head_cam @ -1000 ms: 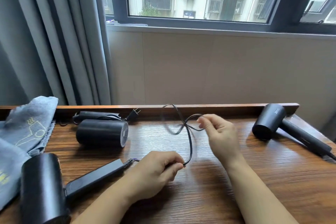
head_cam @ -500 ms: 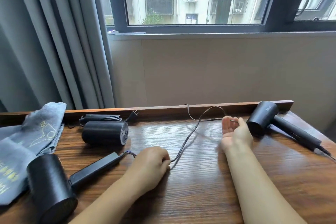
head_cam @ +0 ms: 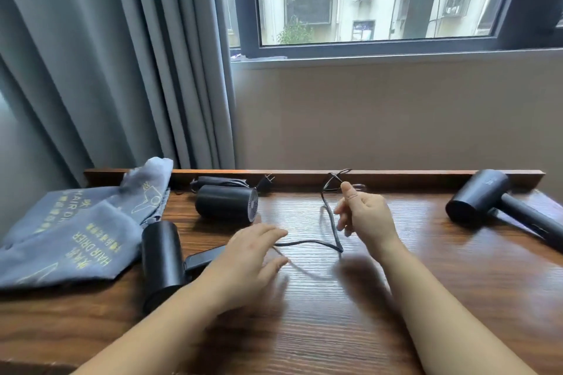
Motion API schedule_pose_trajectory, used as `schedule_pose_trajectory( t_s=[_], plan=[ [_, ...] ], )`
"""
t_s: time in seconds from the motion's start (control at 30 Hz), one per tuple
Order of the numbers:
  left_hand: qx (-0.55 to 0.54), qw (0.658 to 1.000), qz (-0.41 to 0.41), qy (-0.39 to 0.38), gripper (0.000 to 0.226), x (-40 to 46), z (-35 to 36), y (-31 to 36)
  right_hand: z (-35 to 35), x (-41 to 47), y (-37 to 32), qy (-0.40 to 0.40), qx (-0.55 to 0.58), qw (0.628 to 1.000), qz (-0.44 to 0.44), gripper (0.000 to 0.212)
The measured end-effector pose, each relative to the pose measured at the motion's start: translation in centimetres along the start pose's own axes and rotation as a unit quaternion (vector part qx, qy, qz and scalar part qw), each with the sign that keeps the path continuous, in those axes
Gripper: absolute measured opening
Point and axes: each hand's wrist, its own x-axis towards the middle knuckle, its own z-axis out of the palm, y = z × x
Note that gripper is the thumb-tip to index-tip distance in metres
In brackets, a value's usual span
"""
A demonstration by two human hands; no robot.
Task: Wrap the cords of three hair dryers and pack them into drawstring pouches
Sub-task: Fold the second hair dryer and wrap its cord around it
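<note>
Cord (head_cam: 330, 222) from the near-left hair dryer (head_cam: 163, 262) now runs in a thin black line from under the left hand (head_cam: 249, 256), bends on the wooden table (head_cam: 426, 298) and rises to the right hand (head_cam: 364, 216), which has swung back in from the far right, where it was half a second ago. The right hand pinches a small loop near the table's far edge, while the left hand, closed a moment ago, hovers with fingers relaxed and straight over the cord, so the wrapping looks barely begun. Grey pouches (head_cam: 70, 237) lie flat and unfilled at far left.
</note>
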Motion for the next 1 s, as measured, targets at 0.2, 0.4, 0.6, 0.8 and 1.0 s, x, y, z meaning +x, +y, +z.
schedule_pose_trajectory(
  t_s=[0.2,0.4,0.6,0.8,1.0],
  plan=[
    [0.032,0.998,-0.051,0.026,0.04,-2.5,-3.4,-3.2,5.2,-3.6,0.1,-0.159,-0.35,0.898,-0.212,0.025],
    [0.085,0.961,-0.253,0.067,0.049,-6.9,-6.3,-7.5,7.9,-6.4,1.7,-0.156,-0.424,0.824,-0.343,0.029],
    [-0.144,0.895,-0.421,0.045,0.105,-9.0,-5.9,-8.9,10.3,-8.6,1.0,-0.184,-0.429,0.85,-0.243,0.024],
    [-0.263,0.858,-0.417,0.142,0.1,-7.7,-4.5,-6.6,12.8,-9.8,0.1,-0.179,-0.153,0.967,0.093,0.04],
    [-0.376,0.857,-0.317,0.152,0.072,-6.8,-3.0,-3.2,13.1,-10.4,-2.0,0.013,0.327,0.914,0.241,0.032]
  ],
)
